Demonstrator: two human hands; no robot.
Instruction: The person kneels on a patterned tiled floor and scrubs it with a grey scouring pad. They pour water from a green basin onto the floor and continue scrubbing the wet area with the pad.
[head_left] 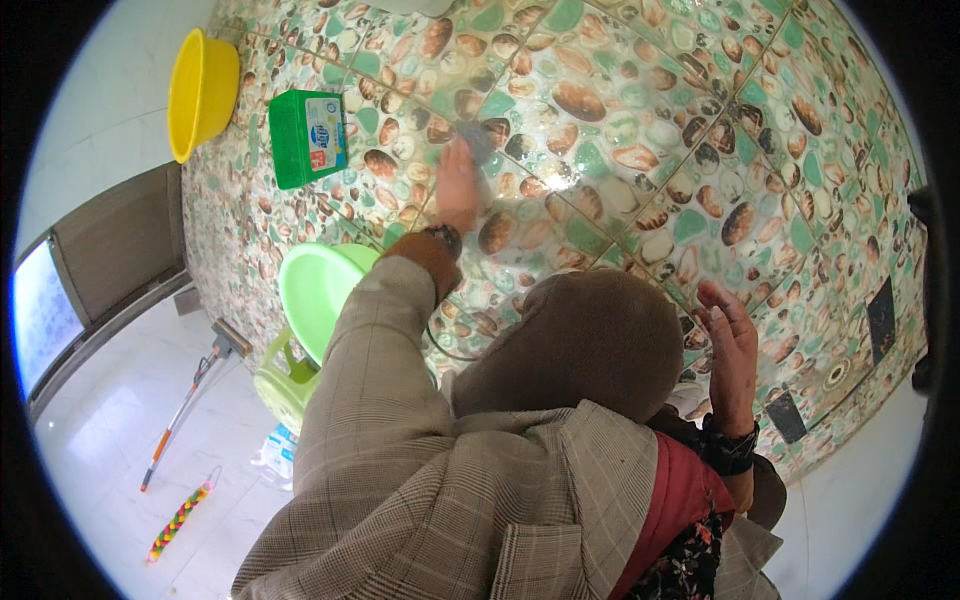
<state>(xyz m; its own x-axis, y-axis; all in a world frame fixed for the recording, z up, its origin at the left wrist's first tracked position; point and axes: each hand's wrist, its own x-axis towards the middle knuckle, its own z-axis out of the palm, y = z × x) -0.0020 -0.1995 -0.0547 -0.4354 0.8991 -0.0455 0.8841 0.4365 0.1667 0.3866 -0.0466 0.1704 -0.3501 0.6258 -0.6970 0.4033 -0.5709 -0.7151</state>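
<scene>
Left hand (457, 188) was right at the grey scrubber (476, 145), far on the pebble-patterned tiles (690, 205), grip too blurred to tell, right hand (733, 355) sat nearer right, fingers loosely spread

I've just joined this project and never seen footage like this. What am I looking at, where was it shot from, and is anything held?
No machine here: these are a person's two bare hands. The single picture comes from a wide fisheye camera worn on the head, looking down, so straight edges bend near the rim. The left hand reaches over pebble-patterned tiles to a blurred grey thing; the blur hides what it is and whether it is gripped. The right hand is raised, with nothing visible in it. On the tiles are a yellow basin and a green container; a light green basin is nearer the person.
</scene>
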